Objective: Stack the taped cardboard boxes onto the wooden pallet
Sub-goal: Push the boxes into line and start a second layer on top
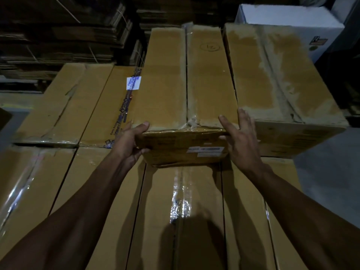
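Boxes fill the whole place, all brown and taped. Far to the left stand dark piles of flat cardboard (64, 36). In front of them lies a low box with a white sticker (133, 83) on its tape. Next comes the long box (185, 78) that the person holds. It rests on top of the lower boxes (109, 191), and its long side points away from the person, toward the back. Shiny tape (180, 199) runs down the lower box right under the arms. The left hand (129, 145) grips the near left corner of the long box, thumb on the top edge and fingers curled under it. The right hand (238, 137) presses flat on the near right corner with fingers spread and mostly straight. Just to the right sits another long box (276, 78), touching the held one. Behind that is a white box (288, 18). Gray floor (329, 176) shows at the far right.
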The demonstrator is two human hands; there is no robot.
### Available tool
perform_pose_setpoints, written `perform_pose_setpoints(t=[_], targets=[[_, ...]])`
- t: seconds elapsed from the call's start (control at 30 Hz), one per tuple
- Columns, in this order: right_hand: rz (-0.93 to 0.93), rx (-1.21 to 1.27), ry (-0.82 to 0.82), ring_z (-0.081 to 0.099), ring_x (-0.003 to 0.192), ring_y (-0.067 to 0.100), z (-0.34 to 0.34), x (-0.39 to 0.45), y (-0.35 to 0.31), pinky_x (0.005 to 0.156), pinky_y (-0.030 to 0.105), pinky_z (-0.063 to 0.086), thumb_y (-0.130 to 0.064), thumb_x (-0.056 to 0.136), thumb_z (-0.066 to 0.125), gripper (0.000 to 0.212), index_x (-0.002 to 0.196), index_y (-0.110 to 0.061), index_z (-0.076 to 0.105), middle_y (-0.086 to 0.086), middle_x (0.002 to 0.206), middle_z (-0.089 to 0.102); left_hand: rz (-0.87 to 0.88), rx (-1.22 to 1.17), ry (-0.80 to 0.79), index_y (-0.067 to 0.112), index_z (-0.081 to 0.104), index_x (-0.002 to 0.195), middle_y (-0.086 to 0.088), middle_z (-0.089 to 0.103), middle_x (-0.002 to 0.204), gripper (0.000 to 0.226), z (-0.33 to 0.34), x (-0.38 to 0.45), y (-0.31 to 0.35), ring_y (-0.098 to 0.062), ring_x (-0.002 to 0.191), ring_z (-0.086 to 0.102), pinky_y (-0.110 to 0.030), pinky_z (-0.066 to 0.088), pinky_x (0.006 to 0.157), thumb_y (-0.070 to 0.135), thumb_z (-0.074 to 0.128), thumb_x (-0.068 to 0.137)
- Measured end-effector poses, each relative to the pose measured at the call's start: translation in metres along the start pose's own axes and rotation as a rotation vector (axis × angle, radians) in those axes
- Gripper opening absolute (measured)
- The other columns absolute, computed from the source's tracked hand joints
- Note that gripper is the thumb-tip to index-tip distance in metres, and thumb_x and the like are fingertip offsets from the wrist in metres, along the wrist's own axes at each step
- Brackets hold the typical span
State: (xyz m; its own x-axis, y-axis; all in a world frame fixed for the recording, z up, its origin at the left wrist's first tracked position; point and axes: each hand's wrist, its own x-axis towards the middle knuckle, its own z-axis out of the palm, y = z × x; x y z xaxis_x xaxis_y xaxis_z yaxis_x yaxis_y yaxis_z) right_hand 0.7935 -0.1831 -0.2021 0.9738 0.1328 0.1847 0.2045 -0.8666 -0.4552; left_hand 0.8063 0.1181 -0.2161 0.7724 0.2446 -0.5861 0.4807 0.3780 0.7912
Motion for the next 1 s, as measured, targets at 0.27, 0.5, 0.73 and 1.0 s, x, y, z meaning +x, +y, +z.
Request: perform_pose_setpoints(t=[0.27,0.5,0.73,1.0], targets=[[0.012,-0.044,0.04,0.003,0.149,0.044,0.004,0.023,0.005,0.119,0.052,0.008,-0.007,0.092,0.063,0.065,0.15,-0.028,0.042,0.026,0.162,0.011,0.069,0.028,-0.06,0.017,0.038,0.148,-0.01,0.058,0.131,0.079,0.011,0.021,0.025,-0.025,0.11,0.06,-0.047,0.06,0.073,0.027,0.076,0.08],[0.023,-0.234,-0.007,0.01,0.151,0.037,0.014,0.041,0.006,0.121,0.045,0.003,-0.035,0.099,0.055,0.059,0.153,-0.033,0.032,0.024,0.162,0.011,0.031,0.042,-0.036,0.022,0.041,0.146,-0.006,0.059,0.125,0.071,0.015,0.036,0.019,-0.023,0.109,0.057,-0.036,0.058,0.058,0.03,0.074,0.083],[0.013,-0.311,-0.015,0.017,0.149,0.04,0.015,0.04,0.007,0.12,0.049,0.011,-0.042,0.1,0.05,0.057,0.153,-0.033,0.032,0.027,0.16,0.017,0.05,0.031,-0.028,0.022,0.042,0.145,-0.009,0.053,0.136,0.07,0.017,0.037,0.018,-0.027,0.123,0.05,-0.048,0.056,0.08,0.03,0.074,0.084],[-0.006,-0.33,0.066,0.031,0.142,0.045,0.025,0.039,0.007,0.115,0.054,0.023,-0.031,0.098,0.056,0.054,0.149,-0.027,0.04,0.031,0.153,0.03,0.083,0.02,-0.042,0.025,0.045,0.143,-0.005,0.053,0.136,0.067,0.011,0.046,0.021,-0.026,0.124,0.05,-0.059,0.052,0.087,0.032,0.075,0.083]])
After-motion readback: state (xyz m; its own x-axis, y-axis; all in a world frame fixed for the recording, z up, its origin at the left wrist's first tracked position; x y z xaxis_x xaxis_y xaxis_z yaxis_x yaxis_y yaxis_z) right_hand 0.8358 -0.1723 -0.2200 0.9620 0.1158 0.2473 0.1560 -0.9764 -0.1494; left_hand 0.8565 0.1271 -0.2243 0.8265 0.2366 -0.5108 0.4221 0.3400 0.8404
